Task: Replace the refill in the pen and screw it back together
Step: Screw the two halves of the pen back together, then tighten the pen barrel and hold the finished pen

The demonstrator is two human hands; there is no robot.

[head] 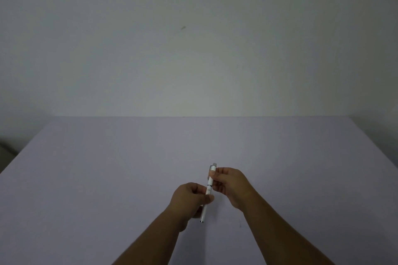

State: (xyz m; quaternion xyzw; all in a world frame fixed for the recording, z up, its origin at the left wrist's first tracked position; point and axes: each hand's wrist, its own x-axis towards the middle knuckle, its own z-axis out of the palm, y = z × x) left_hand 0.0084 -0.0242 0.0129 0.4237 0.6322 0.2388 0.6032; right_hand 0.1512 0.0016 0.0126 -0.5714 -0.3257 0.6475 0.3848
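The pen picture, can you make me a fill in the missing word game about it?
1. The pen is coloured ____.
2. The pen is held by ____ hands.
3. The right hand grips the end that has the ____.
4. The left hand grips the pen ____ the silver ring.

Missing words: white; two; clip; below

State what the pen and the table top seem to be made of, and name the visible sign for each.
Pen: probably glossy white plastic or lacquered metal, since the barrel looks smooth with silvery rings, clip and tip; the dim light leaves it open. Table top: a matte, pale lilac surface, perhaps laminate or painted board, uniform with no grain or glare.
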